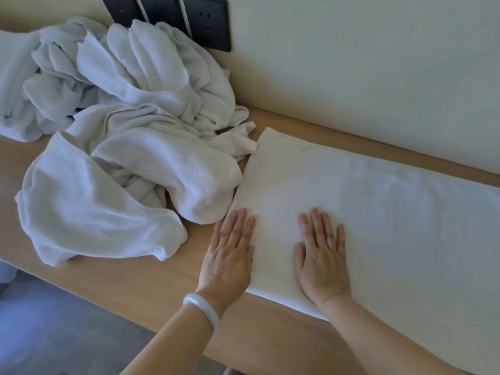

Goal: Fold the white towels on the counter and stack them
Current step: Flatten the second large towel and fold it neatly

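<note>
A white towel (378,212) lies flat along the wooden counter (151,282), running from the middle off the right edge of view. My left hand (230,255) presses flat on the towel's left edge, fingers straight, partly over the wood. My right hand (322,258) lies flat on the towel near its front edge, fingers straight and spread a little. A heap of crumpled white towels (121,136) covers the left half of the counter, its nearest fold close to my left fingertips.
A pale wall (365,77) runs along the back of the counter. Black socket plates (205,20) with white cables sit on the wall behind the heap. The counter's front edge drops to a grey floor (54,328) at lower left.
</note>
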Tool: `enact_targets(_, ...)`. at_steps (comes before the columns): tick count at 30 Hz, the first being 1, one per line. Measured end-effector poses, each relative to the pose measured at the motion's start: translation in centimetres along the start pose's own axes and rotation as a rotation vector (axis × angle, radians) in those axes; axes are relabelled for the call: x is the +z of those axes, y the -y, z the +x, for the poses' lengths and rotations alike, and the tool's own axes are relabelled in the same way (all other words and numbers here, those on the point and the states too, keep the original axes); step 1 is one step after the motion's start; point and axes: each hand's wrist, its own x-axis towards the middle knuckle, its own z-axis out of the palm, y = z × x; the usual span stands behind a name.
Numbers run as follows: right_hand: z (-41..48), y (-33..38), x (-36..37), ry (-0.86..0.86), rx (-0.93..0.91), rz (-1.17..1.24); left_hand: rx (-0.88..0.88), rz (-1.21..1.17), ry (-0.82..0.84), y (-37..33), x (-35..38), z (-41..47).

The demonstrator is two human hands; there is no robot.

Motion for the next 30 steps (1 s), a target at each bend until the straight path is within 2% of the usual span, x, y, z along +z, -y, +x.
enact_targets(5,0.1,-0.1,-0.6,0.016,-0.039,0.030,0.053,-0.145,-0.012,-9.8,2.5,1.7)
enact_targets(8,-1.0,-2.2,-0.8,-0.016,-0.008,0.160,0.032,-0.090,-0.002,-10.2,3.7,2.2)
enact_targets(14,-9.4,-11.1,-1.8,-0.057,0.010,0.033,0.022,-0.014,-0.021,-10.6,3.9,2.2)
enact_targets(20,-14.1,-18.8,-2.4,-0.015,0.361,-0.019,0.029,0.000,-0.007,-10.5,4.0,2.0)
enact_targets(24,-14.8,-19.3,-2.6,0.005,0.442,-0.048,-0.022,-0.018,-0.054,-12.3,4.2,2.1)
enact_targets(25,-14.7,-19.0,-2.6,0.009,0.451,-0.044,0.034,-0.036,-0.063,-14.2,4.2,2.1)
enact_targets(28,-14.3,-18.6,-3.5,0.022,0.469,-0.013,0.368,-0.078,0.016,-22.7,5.1,3.1)
enact_targets(30,-13.0,-18.9,-5.0,-0.012,0.492,0.033,0.474,-0.044,0.055,-27.7,6.4,4.8)
